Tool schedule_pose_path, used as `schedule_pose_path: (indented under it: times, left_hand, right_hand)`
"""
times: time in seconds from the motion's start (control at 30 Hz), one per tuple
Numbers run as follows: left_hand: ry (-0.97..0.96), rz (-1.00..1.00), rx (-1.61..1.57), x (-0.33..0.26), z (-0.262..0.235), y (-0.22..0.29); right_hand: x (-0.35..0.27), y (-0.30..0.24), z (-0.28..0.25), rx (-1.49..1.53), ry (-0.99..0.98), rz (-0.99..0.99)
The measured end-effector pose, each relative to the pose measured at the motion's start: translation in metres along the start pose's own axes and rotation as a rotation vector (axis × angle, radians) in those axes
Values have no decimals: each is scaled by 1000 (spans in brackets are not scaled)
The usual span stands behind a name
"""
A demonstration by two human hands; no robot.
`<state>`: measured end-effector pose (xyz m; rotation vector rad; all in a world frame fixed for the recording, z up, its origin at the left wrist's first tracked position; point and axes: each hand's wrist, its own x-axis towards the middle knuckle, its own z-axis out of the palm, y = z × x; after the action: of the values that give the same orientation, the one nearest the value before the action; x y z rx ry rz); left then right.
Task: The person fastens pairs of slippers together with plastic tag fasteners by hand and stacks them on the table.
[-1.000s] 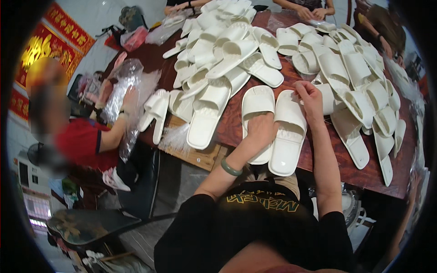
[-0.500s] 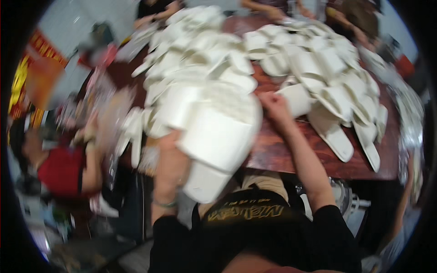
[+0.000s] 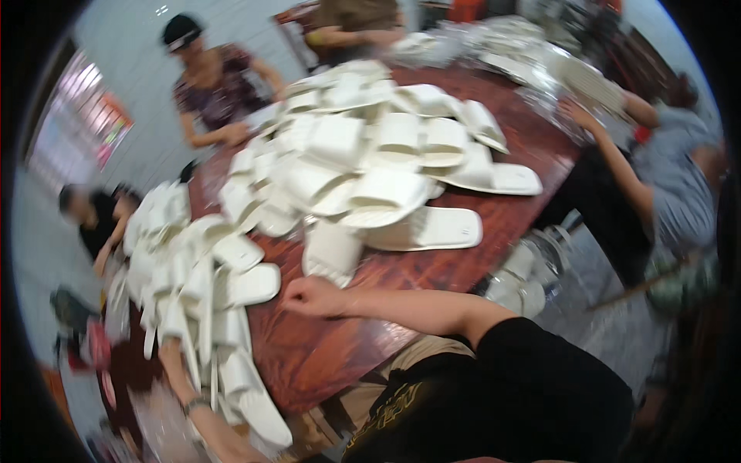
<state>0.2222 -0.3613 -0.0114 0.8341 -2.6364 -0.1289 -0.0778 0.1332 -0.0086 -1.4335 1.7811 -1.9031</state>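
White slippers [image 3: 386,193] lay heaped on the reddish-brown table [image 3: 324,347] in the head view; the right hand [image 3: 309,295] hovered over bare wood, fingers curled shut on nothing, near one slipper [image 3: 330,251]; the left hand [image 3: 171,351] reached into the left pile [image 3: 208,309], its grip impossible to tell.

White slippers [image 3: 208,309]: left-side heap at table edge, open-toe slides with broad straps, stacked and leaning, several stood on edge, some overhanging rim. Left hand [image 3: 171,351] was buried among them near lower end of heap, fingers hidden, grip unclear; wristband on wrist below. Single white slipper [image 3: 332,251]: lay on red-brown tabletop, foreshortened toward viewer, just ahead of right hand [image 3: 309,295]. That hand rested curled in loose fist on table, close to slipper, contact uncertain. All blurred by motion.
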Motion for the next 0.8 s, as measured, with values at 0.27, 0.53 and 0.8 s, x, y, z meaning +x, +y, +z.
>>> schedule_pose_path:
  times: [0.27,0.53,0.8]
  left_hand:
    - [-566,4,-847,167,191,302]
    - [-599,166,-965,162,208,385]
    - [-495,233,-1058,158,171,442]
  right_hand:
    - [5,20,-2,-242,-20,-31]
    - [-10,20,-2,-283,-6,-52]
    - [-5,16,-6,-258,-26,-84]
